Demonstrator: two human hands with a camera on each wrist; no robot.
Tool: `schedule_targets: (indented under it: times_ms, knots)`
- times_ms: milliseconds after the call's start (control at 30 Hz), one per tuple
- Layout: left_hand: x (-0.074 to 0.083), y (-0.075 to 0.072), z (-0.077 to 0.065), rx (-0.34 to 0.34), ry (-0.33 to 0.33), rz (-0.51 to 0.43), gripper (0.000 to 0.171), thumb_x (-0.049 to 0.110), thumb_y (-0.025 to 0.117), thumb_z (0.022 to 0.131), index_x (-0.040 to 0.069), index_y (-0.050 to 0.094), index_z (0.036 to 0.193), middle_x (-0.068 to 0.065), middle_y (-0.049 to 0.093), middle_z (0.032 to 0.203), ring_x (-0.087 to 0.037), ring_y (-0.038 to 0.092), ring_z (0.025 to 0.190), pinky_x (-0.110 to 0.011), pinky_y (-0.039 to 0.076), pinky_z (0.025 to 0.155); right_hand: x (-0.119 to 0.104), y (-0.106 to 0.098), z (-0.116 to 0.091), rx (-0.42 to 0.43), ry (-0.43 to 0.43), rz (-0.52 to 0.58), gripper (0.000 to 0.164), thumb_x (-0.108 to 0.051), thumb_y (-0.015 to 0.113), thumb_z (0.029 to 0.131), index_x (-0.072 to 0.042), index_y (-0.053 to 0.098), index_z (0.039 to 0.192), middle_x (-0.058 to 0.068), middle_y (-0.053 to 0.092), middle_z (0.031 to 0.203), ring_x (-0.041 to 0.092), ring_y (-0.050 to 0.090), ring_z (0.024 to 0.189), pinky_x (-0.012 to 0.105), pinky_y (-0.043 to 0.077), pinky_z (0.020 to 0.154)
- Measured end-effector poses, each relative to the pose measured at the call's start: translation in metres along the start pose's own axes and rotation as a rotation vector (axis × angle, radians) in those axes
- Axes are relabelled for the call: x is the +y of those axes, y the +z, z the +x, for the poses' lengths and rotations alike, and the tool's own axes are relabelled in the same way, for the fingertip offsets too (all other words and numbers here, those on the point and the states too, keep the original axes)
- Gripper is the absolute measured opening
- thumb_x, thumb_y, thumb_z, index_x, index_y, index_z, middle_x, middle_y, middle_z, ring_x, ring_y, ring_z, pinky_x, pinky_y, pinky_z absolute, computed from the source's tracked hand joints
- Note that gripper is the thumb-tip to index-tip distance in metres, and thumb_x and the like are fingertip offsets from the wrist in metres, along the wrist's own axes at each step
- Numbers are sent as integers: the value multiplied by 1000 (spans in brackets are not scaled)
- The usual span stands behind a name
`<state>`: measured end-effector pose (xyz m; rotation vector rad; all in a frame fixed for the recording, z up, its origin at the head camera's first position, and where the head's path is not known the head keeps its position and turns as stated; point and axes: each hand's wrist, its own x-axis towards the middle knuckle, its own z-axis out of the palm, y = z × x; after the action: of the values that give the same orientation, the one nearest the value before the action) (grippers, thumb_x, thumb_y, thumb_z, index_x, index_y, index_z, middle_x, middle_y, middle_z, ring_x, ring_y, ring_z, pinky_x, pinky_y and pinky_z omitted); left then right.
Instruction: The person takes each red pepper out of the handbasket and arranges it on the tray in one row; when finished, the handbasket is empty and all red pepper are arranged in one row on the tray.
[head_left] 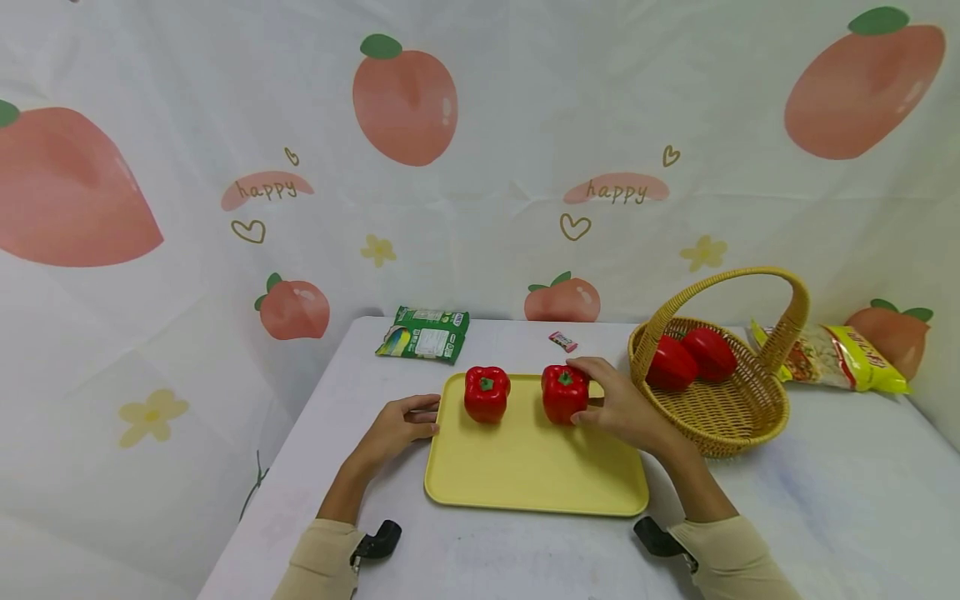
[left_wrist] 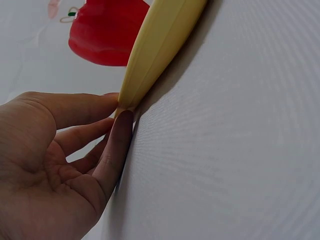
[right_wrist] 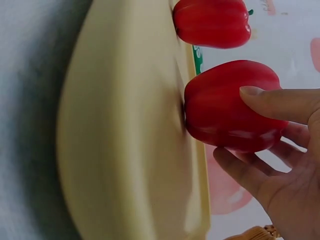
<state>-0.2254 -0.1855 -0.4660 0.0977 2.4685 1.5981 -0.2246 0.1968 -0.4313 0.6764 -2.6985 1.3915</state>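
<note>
Two red bell peppers with green stems stand on a yellow tray. My right hand holds the right bell pepper; in the right wrist view its thumb lies on one side and its fingers are round the other. That pepper appears to rest on the tray. The left bell pepper stands apart from both hands. My left hand is at the tray's left edge, and in the left wrist view its fingertips pinch the rim.
A wicker basket with a tall handle stands right of the tray, holding red peppers. Behind the tray lie a green packet and a small wrapped sweet. A yellow snack bag lies behind the basket, before a printed curtain.
</note>
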Motion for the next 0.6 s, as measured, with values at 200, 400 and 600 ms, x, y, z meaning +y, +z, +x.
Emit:
schedule_targets:
  times_ms: [200,400,600]
  knots:
    - [0,-1,-1,-1,-2,-13,53,6,75,96,3,61,147,-15,69,139,-26,71,120,-38,59,102,0,0,1,-8,20,5,77,2,85,81,1,51,150,23,53,150,43,52,137,66,45,114]
    - [1,0,-1,1,-5,-10,53,6,75,96,3,61,147,-15,69,140,-26,71,121,-38,59,103,2,0,0,-16,49,12,78,1,85,81,0,50,151,23,53,149,43,53,136,62,53,107]
    - [2,0,-2,1,-6,-5,53,7,75,97,4,61,148,-14,69,140,-26,71,121,-39,59,104,0,0,-1,-28,64,18,80,1,85,81,1,48,152,24,52,150,43,54,135,57,56,104]
